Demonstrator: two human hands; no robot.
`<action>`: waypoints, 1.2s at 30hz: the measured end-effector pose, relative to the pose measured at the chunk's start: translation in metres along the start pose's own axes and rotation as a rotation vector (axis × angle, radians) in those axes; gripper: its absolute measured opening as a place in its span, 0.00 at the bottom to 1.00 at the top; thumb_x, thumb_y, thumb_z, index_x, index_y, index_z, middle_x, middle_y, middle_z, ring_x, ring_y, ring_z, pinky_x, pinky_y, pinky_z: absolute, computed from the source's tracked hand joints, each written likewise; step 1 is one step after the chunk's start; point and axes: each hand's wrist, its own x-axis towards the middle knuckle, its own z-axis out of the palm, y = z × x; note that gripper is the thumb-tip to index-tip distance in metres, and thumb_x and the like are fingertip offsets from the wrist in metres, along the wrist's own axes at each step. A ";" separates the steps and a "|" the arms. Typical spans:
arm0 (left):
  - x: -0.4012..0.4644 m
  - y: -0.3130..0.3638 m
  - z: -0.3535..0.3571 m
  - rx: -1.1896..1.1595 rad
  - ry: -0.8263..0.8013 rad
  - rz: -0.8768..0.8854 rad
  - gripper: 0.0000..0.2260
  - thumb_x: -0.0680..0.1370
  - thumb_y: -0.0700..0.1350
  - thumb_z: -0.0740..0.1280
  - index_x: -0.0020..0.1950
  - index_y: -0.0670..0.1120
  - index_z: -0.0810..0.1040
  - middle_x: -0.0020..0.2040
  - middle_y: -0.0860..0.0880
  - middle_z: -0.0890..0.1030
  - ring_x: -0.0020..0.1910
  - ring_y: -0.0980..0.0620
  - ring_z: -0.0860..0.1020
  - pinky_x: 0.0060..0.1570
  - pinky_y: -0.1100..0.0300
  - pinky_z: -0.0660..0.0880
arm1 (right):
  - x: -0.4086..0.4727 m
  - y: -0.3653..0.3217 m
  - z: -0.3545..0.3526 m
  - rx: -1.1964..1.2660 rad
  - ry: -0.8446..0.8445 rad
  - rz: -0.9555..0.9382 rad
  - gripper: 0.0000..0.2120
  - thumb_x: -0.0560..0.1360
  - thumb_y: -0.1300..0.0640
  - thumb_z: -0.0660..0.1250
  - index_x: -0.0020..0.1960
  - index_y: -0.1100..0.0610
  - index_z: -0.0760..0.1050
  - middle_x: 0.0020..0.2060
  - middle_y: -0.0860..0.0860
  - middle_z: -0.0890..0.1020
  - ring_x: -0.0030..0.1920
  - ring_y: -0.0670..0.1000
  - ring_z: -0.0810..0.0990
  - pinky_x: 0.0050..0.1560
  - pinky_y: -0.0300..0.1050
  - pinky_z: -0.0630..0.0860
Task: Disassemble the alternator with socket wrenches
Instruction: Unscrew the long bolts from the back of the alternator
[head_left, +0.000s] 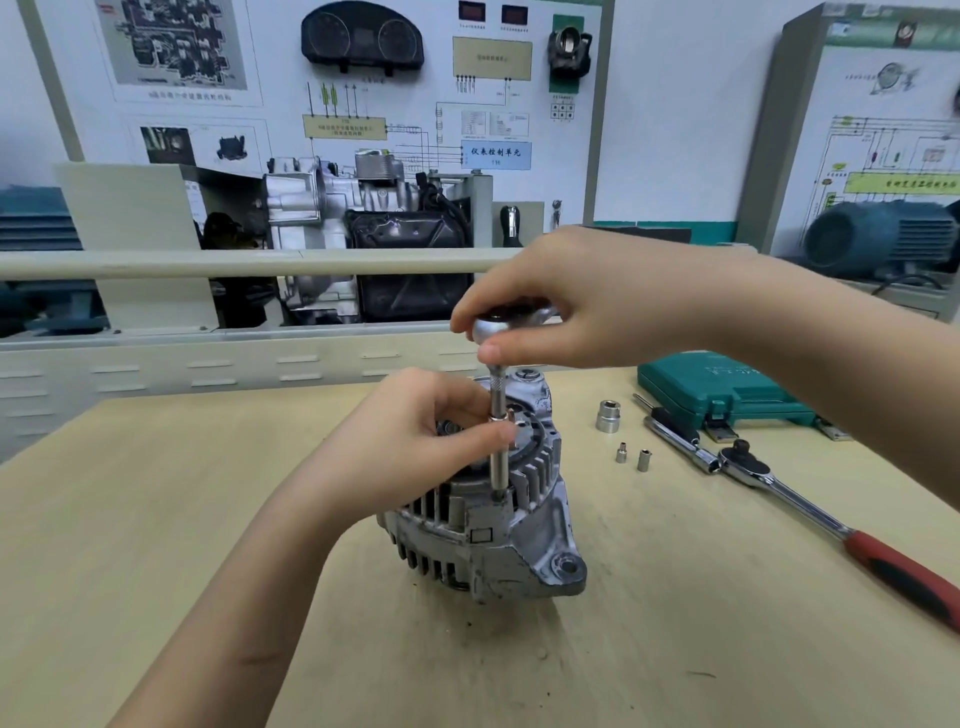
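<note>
Gripping the ratchet head (511, 322), the right hand (597, 296) curls (fingertips clenched); left hand (415, 431) pinches the extension bar (498, 441).

An automotive training workshop: wiring-diagram boards (322, 78), a mounted engine (363, 218), a wooden workbench (156, 493).

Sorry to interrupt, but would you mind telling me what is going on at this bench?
A person is taking apart an alternator standing on the wooden table. The right hand grips the ratchet head on top of a long extension, whose tip sits on a bolt in the housing. The left hand pinches the extension to steady it. Loose sockets and another ratchet lie to the right.
</note>
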 end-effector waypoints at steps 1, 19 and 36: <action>0.000 0.000 0.001 0.015 0.028 -0.005 0.06 0.71 0.49 0.70 0.38 0.48 0.81 0.35 0.55 0.83 0.37 0.60 0.79 0.39 0.67 0.72 | 0.000 0.000 0.000 -0.011 0.007 -0.004 0.13 0.75 0.48 0.62 0.56 0.52 0.77 0.43 0.48 0.81 0.42 0.45 0.76 0.45 0.40 0.69; 0.001 0.000 0.007 -0.074 0.097 -0.008 0.06 0.69 0.48 0.71 0.34 0.48 0.80 0.32 0.57 0.82 0.35 0.64 0.79 0.35 0.75 0.69 | 0.000 0.004 0.001 -0.021 0.055 -0.064 0.14 0.74 0.48 0.65 0.58 0.49 0.75 0.34 0.37 0.76 0.38 0.31 0.72 0.41 0.26 0.66; 0.005 -0.006 0.007 -0.113 0.060 0.121 0.12 0.68 0.49 0.69 0.41 0.41 0.81 0.38 0.47 0.83 0.39 0.53 0.81 0.40 0.61 0.77 | -0.026 -0.007 0.111 0.364 1.143 -0.201 0.14 0.76 0.57 0.62 0.36 0.63 0.77 0.30 0.50 0.77 0.34 0.48 0.72 0.38 0.38 0.69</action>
